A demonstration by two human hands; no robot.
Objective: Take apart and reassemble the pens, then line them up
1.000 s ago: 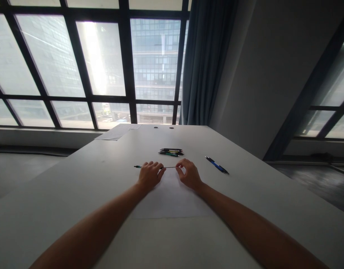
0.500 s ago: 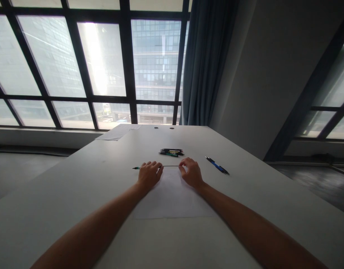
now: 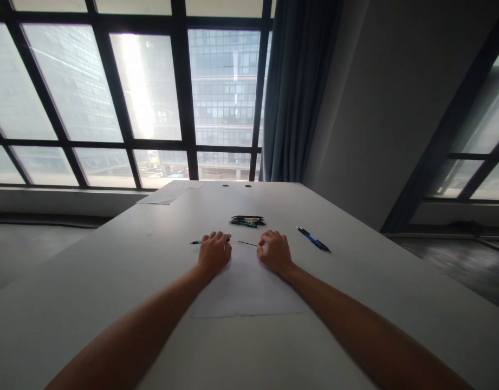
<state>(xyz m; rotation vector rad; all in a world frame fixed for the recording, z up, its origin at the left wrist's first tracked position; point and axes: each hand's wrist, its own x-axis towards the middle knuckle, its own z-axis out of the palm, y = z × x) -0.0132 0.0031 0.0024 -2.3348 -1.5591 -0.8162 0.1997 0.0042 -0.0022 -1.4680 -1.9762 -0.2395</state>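
Left hand [image 3: 214,252] closed over green-tipped pen barrel [image 3: 196,242], right hand [image 3: 274,250] pinching thin dark refill [image 3: 247,243], both above white paper sheet [image 3: 245,287] on grey worktop [image 3: 111,281]; risk: the slender refill slipping or bending under pinch.

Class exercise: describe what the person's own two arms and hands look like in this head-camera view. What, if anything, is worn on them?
Both arms are bare along all that shows: no sleeves. The left hand and right hand wear no gloves, and no watch, bracelet or ring is visible. Dim backlight from the windows leaves finer details too small to tell.
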